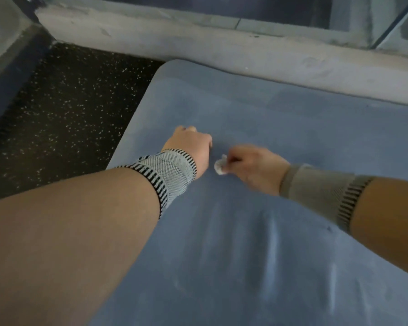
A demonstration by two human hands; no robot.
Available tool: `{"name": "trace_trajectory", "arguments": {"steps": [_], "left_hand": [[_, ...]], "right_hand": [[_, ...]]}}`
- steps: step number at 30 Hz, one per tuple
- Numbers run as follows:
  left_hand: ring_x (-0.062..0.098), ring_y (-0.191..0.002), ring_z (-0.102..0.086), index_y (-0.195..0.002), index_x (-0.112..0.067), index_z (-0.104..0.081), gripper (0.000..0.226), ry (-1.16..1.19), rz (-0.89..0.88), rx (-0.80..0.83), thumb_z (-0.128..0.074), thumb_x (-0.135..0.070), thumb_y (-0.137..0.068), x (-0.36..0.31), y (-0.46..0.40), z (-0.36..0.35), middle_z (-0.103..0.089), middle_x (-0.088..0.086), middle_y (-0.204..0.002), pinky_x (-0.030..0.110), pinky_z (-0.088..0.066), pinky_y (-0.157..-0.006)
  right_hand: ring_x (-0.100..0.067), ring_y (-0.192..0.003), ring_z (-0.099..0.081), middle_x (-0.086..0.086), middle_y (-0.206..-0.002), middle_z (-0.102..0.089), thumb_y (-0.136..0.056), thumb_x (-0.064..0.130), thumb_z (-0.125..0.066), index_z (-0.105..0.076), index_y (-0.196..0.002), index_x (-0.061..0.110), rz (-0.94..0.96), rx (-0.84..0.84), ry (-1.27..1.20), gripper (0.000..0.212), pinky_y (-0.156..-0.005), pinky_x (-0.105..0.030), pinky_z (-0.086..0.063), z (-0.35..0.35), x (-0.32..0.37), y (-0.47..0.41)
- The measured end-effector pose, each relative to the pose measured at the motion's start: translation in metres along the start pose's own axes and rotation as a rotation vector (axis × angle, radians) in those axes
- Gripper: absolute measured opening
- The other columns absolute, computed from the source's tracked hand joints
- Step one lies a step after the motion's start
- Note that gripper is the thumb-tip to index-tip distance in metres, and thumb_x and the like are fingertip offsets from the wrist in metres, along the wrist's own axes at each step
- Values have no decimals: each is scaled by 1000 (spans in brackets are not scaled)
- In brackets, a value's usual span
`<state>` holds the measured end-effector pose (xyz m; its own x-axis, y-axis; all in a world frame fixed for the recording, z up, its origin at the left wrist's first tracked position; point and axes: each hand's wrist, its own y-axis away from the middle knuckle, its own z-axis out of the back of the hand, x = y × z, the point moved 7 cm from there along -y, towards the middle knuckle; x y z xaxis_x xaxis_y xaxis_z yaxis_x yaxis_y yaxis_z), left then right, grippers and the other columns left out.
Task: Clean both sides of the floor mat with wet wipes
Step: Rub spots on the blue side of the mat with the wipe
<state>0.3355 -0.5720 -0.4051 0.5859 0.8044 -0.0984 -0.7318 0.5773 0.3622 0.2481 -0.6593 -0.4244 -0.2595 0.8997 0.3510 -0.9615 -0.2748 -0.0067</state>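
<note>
The blue floor mat (257, 231) lies flat on the dark speckled floor (57, 114), its far edge tucked against a pale concrete ledge (222, 50) and its rounded far-left corner showing. The person leans over it with both arms stretched out. The right hand (254, 168) pinches a small crumpled wet wipe (220, 166) between curled fingers, holding it low on the mat about halfway across, presumably so the damp wad can be rubbed over the surface. The left hand (191, 147) sits just to the left of it, knuckles up and fingers curled under against the mat; it seems to carry nothing, and it probably braces the mat so it does not slide or bunch while the other hand scrubs, though the fingertips are hidden. Both wrists wear knitted bands, a patterned wristband (172, 172) on the left and a plainer grey wristband (316, 182) on the right. Pale streaks and soft ridges run down the near part of the mat, which suggests this side still wants wiping there.
</note>
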Motion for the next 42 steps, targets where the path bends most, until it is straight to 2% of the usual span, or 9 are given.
{"name": "trace_trajectory", "arguments": {"steps": [2, 5, 13, 20, 26, 31, 34, 38, 42], "left_hand": [[32, -135, -28, -139, -27, -42, 49, 70, 40, -6, -58, -26, -93, 0, -3, -5, -30, 9, -146, 42, -38, -105], [32, -146, -8, -152, -35, -14, 69, 81, 84, 106, -53, -31, -95, 1, -6, -16, 0, 1, -161, 48, -31, -113], [34, -140, -13, -151, -41, -9, 62, -8, 120, 87, -35, -57, -97, 3, -18, -13, -7, 0, -158, 46, -38, -102], [39, -140, -12, -151, -29, -17, 63, -187, 163, 207, -45, -48, -98, -13, -38, -4, -6, 8, -154, 57, -37, -104], [34, -148, -4, -155, -16, -2, 69, -266, -10, 308, -31, -50, -102, -12, -45, -6, 10, 18, -160, 44, -13, -120], [34, -148, -5, -155, -22, 2, 73, -279, -23, 356, -36, -51, -100, -12, -39, 2, 13, 10, -161, 38, -10, -120], [32, -148, -3, -155, -22, 5, 74, -300, -43, 362, -37, -50, -100, -12, -39, 5, 15, 9, -161, 36, -9, -118], [35, -147, -1, -155, -23, 4, 75, -271, -59, 351, -37, -51, -100, -10, -40, 1, 15, 8, -161, 39, -8, -120], [33, -148, 2, -154, -26, 6, 76, -235, -26, 350, -39, -52, -99, -8, -40, 0, 17, 3, -161, 39, -11, -118]], "right_hand": [[-19, -76, -47, 6, -75, -47, -88, 36, -58, -54, -74, 20, -154, -82, 118, 21, -65, -28, -35, 19, -43, -28], [-30, -93, -54, -11, -100, -54, -97, 26, -48, -63, -105, 17, -404, -86, 191, 19, -76, -32, -41, 43, -89, -49], [-26, -81, -53, -10, -88, -58, -93, 22, -50, -67, -93, 8, -144, 26, -55, 23, -70, -32, -42, 16, -29, 10], [-35, -91, -53, -14, -99, -48, -99, 21, -42, -61, -110, 7, -529, -190, 157, 26, -69, -31, -35, 45, -115, -51], [-36, -99, -51, -18, -109, -47, -85, 0, -48, -57, -91, 10, -1061, -265, 175, 15, -73, -35, -41, 70, -169, -12], [-34, -96, -56, -17, -108, -49, -82, -7, -46, -60, -89, 13, -848, -197, 96, 25, -66, -29, -41, 58, -143, -67], [-36, -101, -55, -18, -119, -49, -87, 1, -49, -64, -115, 15, -943, -343, 87, 35, -82, -31, -43, 71, -166, -38], [-35, -101, -52, -22, -117, -47, -87, 3, -50, -62, -108, 7, -1085, -253, 184, 25, -71, -32, -37, 68, -178, -18], [-36, -99, -56, -20, -120, -49, -87, -1, -46, -62, -104, 9, -877, -217, 132, 25, -71, -33, -41, 62, -143, -87]]}}
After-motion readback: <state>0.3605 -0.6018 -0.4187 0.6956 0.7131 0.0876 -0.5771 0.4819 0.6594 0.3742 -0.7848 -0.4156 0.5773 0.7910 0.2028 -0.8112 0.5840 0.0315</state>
